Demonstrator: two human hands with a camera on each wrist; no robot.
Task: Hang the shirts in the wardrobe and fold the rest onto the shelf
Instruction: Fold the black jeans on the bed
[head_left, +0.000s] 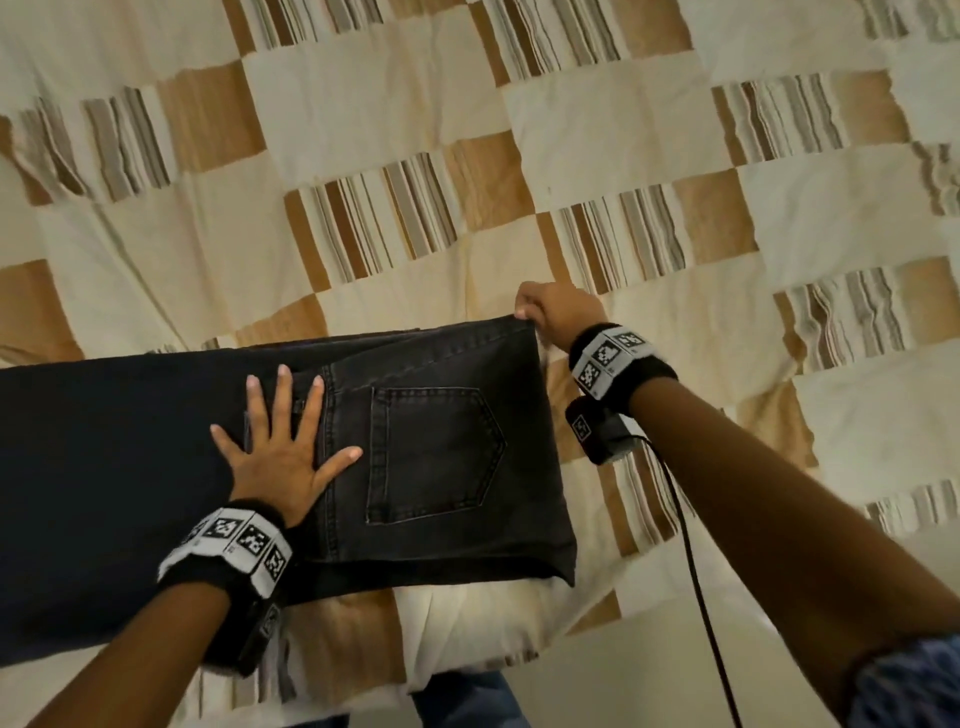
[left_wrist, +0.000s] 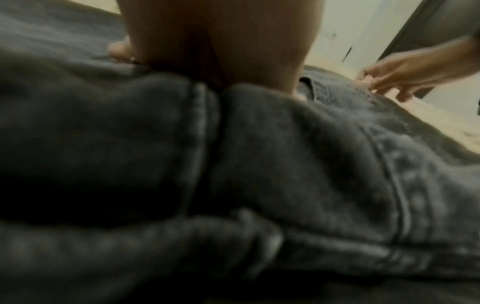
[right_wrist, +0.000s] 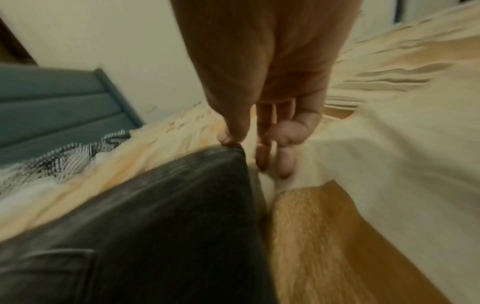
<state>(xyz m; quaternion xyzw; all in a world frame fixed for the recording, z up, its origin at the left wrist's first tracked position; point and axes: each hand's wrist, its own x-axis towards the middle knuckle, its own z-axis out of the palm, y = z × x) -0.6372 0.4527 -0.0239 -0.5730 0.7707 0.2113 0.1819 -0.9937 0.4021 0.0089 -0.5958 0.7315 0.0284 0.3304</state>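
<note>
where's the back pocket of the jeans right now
In the head view the back pocket faces up on the black jeans, just right of the flat left hand, below the right hand.

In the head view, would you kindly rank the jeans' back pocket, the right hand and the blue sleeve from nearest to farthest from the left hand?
1. Back pocket of the jeans: just right of the left hand, which presses flat on the denim.
2. Right hand: farther right and up, pinching the jeans' far corner.
3. Blue sleeve: bottom right edge, farthest.
</note>
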